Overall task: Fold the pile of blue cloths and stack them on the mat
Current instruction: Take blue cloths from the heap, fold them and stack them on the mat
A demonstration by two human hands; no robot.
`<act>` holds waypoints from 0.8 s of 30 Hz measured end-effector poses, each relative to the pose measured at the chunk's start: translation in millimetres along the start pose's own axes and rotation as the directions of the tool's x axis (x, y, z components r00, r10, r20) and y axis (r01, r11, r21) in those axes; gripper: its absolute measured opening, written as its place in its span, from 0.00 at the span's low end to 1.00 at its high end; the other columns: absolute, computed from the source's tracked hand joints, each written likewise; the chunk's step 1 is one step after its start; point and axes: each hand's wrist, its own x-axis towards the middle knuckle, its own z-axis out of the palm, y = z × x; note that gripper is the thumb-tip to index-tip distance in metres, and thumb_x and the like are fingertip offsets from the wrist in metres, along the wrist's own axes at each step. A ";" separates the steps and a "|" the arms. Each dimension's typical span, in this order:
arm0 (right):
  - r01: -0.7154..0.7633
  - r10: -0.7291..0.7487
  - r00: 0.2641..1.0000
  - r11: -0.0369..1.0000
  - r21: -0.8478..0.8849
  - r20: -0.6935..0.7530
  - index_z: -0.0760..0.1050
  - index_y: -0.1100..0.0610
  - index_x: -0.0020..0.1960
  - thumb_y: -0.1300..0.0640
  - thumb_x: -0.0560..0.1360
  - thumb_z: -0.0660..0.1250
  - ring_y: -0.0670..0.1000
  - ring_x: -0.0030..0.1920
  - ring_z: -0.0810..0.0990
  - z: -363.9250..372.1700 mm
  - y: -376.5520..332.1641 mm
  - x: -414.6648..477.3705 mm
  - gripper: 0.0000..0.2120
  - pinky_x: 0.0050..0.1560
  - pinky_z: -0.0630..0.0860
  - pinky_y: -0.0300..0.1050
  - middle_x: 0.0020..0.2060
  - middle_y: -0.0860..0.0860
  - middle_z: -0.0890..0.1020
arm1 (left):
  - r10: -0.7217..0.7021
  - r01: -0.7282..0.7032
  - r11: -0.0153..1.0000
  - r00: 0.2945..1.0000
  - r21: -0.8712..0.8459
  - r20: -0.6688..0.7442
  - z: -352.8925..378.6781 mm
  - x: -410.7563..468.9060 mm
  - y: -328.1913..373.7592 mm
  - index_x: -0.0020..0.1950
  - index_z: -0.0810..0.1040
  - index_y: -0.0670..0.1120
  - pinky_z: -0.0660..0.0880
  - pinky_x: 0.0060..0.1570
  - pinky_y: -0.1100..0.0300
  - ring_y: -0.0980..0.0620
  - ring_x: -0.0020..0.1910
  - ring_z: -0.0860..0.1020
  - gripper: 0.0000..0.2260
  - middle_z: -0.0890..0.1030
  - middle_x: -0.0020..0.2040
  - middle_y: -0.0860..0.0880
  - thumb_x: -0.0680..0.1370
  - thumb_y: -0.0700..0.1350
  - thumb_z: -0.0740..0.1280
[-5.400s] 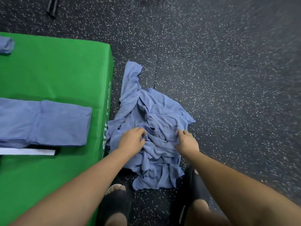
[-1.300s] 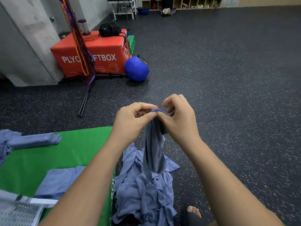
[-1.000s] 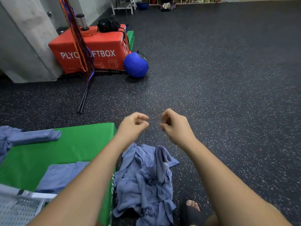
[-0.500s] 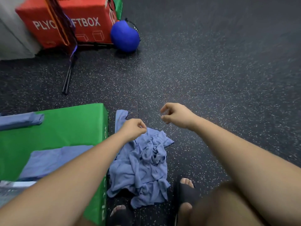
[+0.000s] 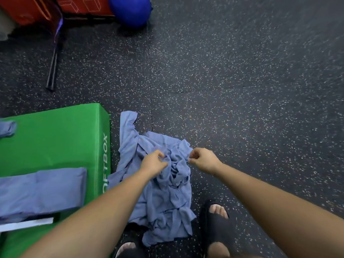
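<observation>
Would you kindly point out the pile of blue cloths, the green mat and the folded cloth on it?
pile of blue cloths (image 5: pixel 164 198): head view, crumpled middle of the heap.
green mat (image 5: pixel 55 142): head view, bare top surface.
folded cloth (image 5: pixel 41 192): head view, middle of its flat top.

Beyond the green mat (image 5: pixel 52 138), red box (image 5: pixel 24 10) and blue ball (image 5: pixel 130 10) are cropped; beside it, the fingertips of the left hand (image 5: pixel 153 162) blur.
</observation>
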 end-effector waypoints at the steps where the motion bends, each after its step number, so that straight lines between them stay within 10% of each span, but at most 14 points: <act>1: -0.018 0.018 1.000 1.000 0.011 0.012 0.81 0.54 0.59 0.53 0.79 0.73 0.53 0.52 0.84 10.2 5.3 8.5 0.10 0.52 0.78 0.46 0.51 0.51 0.86 | -0.021 0.021 1.000 1.000 0.008 0.002 7.8 7.1 -5.4 0.65 0.79 0.47 0.75 0.55 0.56 0.45 0.57 0.83 0.17 0.85 0.58 0.46 0.77 0.46 0.75; 6: -0.057 0.053 0.995 0.997 0.047 0.089 0.68 0.56 0.77 0.52 0.80 0.73 0.57 0.64 0.82 50.4 17.1 41.3 0.29 0.57 0.74 0.43 0.69 0.54 0.80 | -0.120 0.124 0.991 0.990 -0.056 0.070 37.5 31.9 -22.6 0.80 0.67 0.49 0.73 0.64 0.54 0.42 0.70 0.78 0.34 0.80 0.71 0.43 0.78 0.55 0.75; 10: -0.104 0.089 0.989 0.986 0.129 0.118 0.65 0.53 0.79 0.48 0.77 0.75 0.57 0.66 0.80 74.3 20.6 56.3 0.35 0.59 0.75 0.46 0.67 0.53 0.80 | -0.133 0.139 0.972 0.990 -0.191 0.043 51.9 42.1 -28.6 0.81 0.68 0.52 0.73 0.57 0.56 0.42 0.63 0.80 0.32 0.82 0.59 0.45 0.78 0.49 0.76; 17: -0.176 0.165 0.984 0.904 0.390 0.061 0.73 0.53 0.37 0.39 0.78 0.75 0.49 0.32 0.74 72.2 -2.7 53.9 0.21 0.36 0.70 0.44 0.30 0.48 0.76 | -0.150 0.281 0.810 0.948 -0.514 0.281 33.6 23.9 -14.1 0.50 0.80 0.50 0.65 0.31 0.60 0.56 0.28 0.71 0.05 0.74 0.36 0.52 0.82 0.51 0.69; 24: -0.011 0.011 1.000 0.912 0.410 0.001 0.80 0.54 0.45 0.55 0.79 0.75 0.49 0.33 0.74 19.4 -52.1 11.1 0.06 0.29 0.69 0.37 0.35 0.52 0.80 | -0.075 0.372 0.682 0.892 -0.630 0.446 -24.0 -12.5 22.7 0.49 0.78 0.50 0.64 0.25 0.66 0.58 0.24 0.71 0.10 0.74 0.29 0.54 0.86 0.55 0.66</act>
